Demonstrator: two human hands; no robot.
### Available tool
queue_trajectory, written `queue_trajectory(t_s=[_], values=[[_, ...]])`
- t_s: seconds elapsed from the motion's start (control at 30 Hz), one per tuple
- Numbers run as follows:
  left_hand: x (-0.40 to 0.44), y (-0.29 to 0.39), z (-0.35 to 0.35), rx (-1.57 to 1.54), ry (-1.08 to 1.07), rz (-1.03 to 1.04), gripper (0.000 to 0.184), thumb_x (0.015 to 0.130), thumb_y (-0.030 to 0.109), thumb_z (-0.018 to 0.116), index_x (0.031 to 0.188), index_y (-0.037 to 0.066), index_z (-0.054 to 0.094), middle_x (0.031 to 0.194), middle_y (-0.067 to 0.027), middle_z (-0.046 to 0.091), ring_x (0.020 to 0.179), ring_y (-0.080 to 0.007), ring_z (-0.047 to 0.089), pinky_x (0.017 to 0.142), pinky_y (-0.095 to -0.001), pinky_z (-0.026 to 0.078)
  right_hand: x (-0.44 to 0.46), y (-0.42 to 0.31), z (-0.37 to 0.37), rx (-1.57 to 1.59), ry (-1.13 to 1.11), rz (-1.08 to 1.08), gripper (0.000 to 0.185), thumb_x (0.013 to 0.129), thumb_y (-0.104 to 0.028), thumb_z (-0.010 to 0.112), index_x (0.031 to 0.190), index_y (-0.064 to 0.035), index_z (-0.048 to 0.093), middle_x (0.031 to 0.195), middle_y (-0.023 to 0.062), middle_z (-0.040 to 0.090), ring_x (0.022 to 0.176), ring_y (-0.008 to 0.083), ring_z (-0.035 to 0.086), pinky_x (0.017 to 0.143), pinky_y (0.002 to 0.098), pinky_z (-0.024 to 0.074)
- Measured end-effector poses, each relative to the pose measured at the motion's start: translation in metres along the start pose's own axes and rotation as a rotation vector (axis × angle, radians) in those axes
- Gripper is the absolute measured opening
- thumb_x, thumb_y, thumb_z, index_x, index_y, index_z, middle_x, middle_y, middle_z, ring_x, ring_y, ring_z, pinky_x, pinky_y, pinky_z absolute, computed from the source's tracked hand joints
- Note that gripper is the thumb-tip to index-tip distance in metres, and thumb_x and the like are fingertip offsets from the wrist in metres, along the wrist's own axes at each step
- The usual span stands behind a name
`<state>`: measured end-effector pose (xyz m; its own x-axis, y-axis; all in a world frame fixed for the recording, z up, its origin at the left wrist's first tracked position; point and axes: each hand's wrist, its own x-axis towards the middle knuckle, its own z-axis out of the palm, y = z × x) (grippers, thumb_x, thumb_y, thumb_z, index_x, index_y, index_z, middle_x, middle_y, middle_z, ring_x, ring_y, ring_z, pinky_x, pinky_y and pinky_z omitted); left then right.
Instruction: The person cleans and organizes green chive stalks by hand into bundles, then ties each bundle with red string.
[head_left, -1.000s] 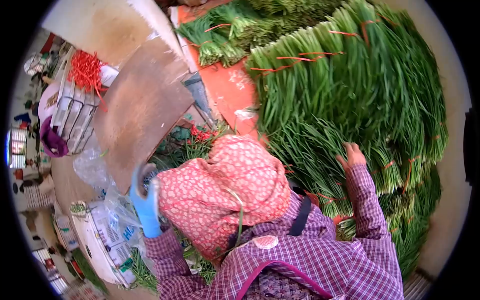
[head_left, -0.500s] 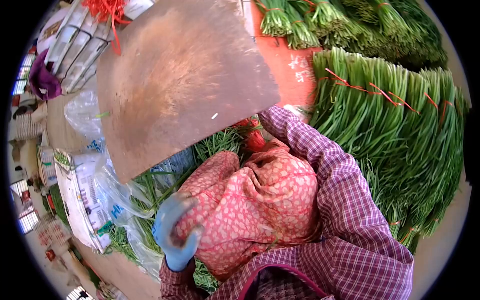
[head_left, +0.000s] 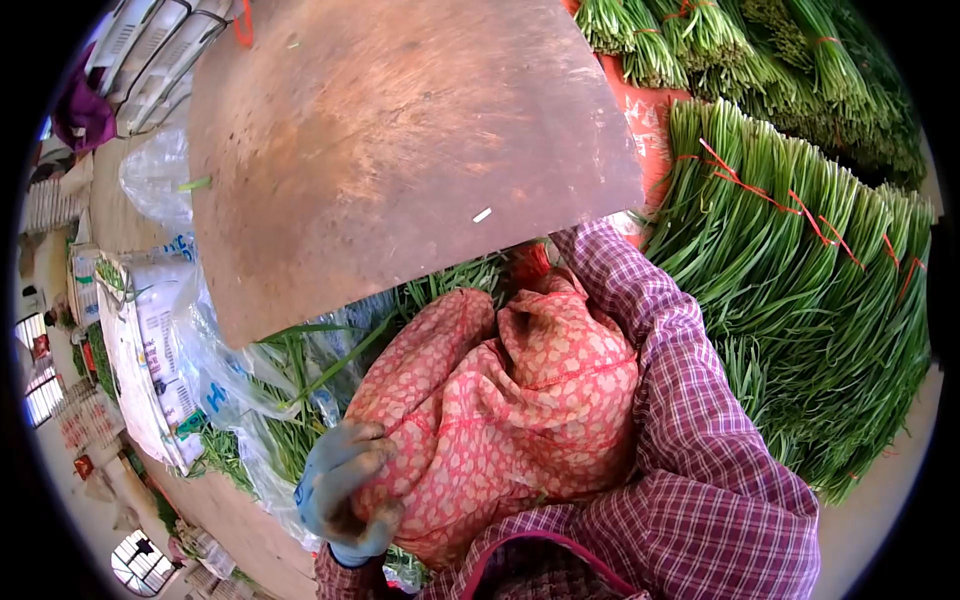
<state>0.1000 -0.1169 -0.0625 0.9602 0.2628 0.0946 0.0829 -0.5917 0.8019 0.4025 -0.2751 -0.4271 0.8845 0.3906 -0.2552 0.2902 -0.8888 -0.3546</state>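
A broad, worn brown board (head_left: 410, 150) slanted across the upper middle of the view. To its right, and apart from it, stood a great stack of long green leaves (head_left: 790, 300), pale stems along the upper edge. Patterned cloth (head_left: 520, 400), pink with pale spots, covered the person's lap and bent knees below the board. A checked right sleeve (head_left: 710, 410) reached past this cloth and under the board's lower right edge; the right hand was hidden there, so whether it gripped anything could not be told. A second pile of green bundles (head_left: 790, 40) filled the upper right corner. Clear plastic (head_left: 225, 350) with blue print hung below the board's left end, beside loose leaves (head_left: 300, 370), with a white printed box (head_left: 150, 350) further left. The left hand (head_left: 350, 480), in a blue, soiled glove, was slack and empty, its fingers loosely bent and its thumb apart, at the left side of the patterned cloth. Red strips (head_left: 530, 262) showed just under the board's edge, near the end of the sleeve. Thin red ties (head_left: 745, 183) crossed the stack, and a small pale scrap (head_left: 482, 214) lay on the board.
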Motion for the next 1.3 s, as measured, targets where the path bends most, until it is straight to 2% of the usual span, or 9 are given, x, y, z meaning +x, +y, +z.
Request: queue_trajectory(t_s=[0.5,0.7,0.83,0.87,0.93,0.97,1.03,1.13,1.3], values=[[-0.005,0.009,0.006,0.008,0.066,-0.082,0.035,0.075,0.022,0.066,0.101,-0.001,0.061,0.091,-0.0176,0.068,0.093,-0.0351,0.064,0.090,-0.0488,0.046,-0.011,0.025,0.013,0.341,0.161,0.179,0.032,0.091,-0.030,0.060,0.113,-0.0068,0.065,0.109,0.0100,0.065,0.094,0.0253,0.062,0.083,0.0373,0.0488],[-0.007,0.006,0.006,-0.033,0.085,-0.087,0.036,0.074,0.020,0.068,0.103,-0.001,0.063,0.095,-0.0181,0.068,0.094,-0.0351,0.064,0.091,-0.0485,0.046,-0.017,0.039,-0.020,0.757,0.488,0.173,0.032,0.091,-0.029,0.060,0.113,-0.0057,0.065,0.112,0.0085,0.065,0.096,0.0233,0.062,0.085,0.0360,0.0483],[-0.007,0.003,0.001,-0.093,0.034,-0.013,0.041,0.072,0.015,0.069,0.110,0.000,0.065,0.104,-0.0159,0.067,0.102,-0.0326,0.062,0.094,-0.0442,0.046,-0.045,0.041,-0.092,1.115,0.734,-0.020,0.032,0.091,-0.028,0.061,0.114,-0.0050,0.065,0.114,0.0075,0.065,0.097,0.0220,0.061,0.086,0.0351,0.0480],[-0.008,0.004,-0.001,-0.075,0.026,0.012,0.042,0.071,0.013,0.069,0.111,0.001,0.065,0.107,-0.0146,0.067,0.104,-0.0316,0.061,0.094,-0.0427,0.046,-0.089,0.012,-0.164,1.215,0.525,0.094,0.026,0.091,-0.018,0.061,0.111,-0.0019,0.065,0.110,0.0050,0.063,0.101,0.0152,0.057,0.088,0.0303,0.0456],[-0.012,0.007,0.001,-0.074,0.084,0.001,0.040,0.073,0.011,0.069,0.112,0.002,0.065,0.111,-0.0131,0.066,0.107,-0.0308,0.060,0.094,-0.0403,0.046,-0.126,-0.001,-0.219,1.154,0.659,-0.066,0.020,0.092,-0.015,0.061,0.107,-0.0031,0.065,0.100,0.0015,0.064,0.080,0.0088,0.056,0.067,0.0228,0.0443],[-0.012,0.005,0.003,-0.119,0.126,0.007,0.036,0.075,0.009,0.067,0.110,0.000,0.065,0.111,-0.0138,0.066,0.109,-0.0295,0.059,0.095,-0.0391,0.045,-0.144,-0.019,-0.246,1.267,0.641,-0.023,0.019,0.093,-0.014,0.059,0.109,-0.0035,0.063,0.093,-0.0006,0.062,0.071,0.0056,0.051,0.060,0.0190,0.0391],[-0.017,-0.006,0.011,-0.202,0.219,0.041,0.032,0.078,0.004,0.064,0.109,-0.002,0.064,0.112,-0.0148,0.065,0.109,-0.0280,0.059,0.095,-0.0370,0.045,-0.161,-0.043,-0.282,1.299,0.516,-0.314,0.018,0.096,-0.012,0.054,0.111,-0.0035,0.060,0.084,-0.0025,0.056,0.066,0.0055,0.047,0.058,0.0191,0.0385],[-0.045,-0.029,0.014,-0.250,0.365,0.036,0.028,0.083,0.008,0.065,0.111,0.000,0.064,0.111,-0.0143,0.065,0.104,-0.0270,0.060,0.092,-0.0349,0.045,-0.164,-0.115,-0.323,1.308,0.361,-0.470,0.023,0.096,-0.014,0.054,0.116,-0.0018,0.058,0.089,-0.0005,0.057,0.067,0.0064,0.046,0.059,0.0206,0.0400],[-0.133,-0.102,-0.036,-0.143,0.699,-0.363,0.027,0.092,0.020,0.060,0.109,0.001,0.065,0.105,-0.0113,0.066,0.097,-0.0212,0.063,0.086,-0.0320,0.049,-0.088,-0.222,-0.331,1.263,0.200,-0.570,0.029,0.093,-0.023,0.062,0.115,-0.0036,0.059,0.094,0.0009,0.060,0.075,0.0064,0.055,0.067,0.0219,0.0470]])
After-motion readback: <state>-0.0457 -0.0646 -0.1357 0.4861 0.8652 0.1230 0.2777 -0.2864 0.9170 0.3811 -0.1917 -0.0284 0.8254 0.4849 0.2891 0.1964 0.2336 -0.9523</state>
